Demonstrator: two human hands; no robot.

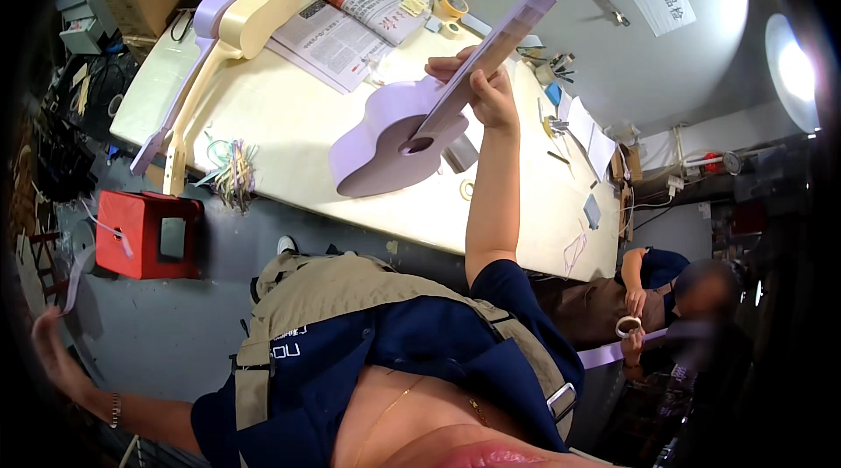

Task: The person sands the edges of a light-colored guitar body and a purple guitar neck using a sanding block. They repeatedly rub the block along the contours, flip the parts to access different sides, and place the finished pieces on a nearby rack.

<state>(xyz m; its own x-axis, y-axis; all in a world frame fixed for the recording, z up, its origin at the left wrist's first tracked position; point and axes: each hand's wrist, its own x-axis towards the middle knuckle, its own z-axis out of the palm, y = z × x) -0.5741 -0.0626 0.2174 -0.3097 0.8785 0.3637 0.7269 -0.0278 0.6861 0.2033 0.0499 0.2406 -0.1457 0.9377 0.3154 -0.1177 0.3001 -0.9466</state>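
My right hand [486,87] is wrapped round the neck of a lilac ukulele [385,131], its body low over the table and its headstock pointing up to the right. The ukulele's dark sound hole faces me. Far out to the left, my left hand [57,350] is raised with its fingers closed on one end of a pale lilac strip [77,280], which looks like peeled tape. The strip trails up toward a red stool [131,236]. A tangle of used tape strips [232,170] hangs at the table's near left edge.
A lilac and a cream ukulele [263,8] lie on the pale table [298,144] at left. An open magazine [337,43], tape rolls [450,7] and a tool cup [552,71] are behind. At right, a co-worker's hands [634,301] hold a tape roll [628,326].
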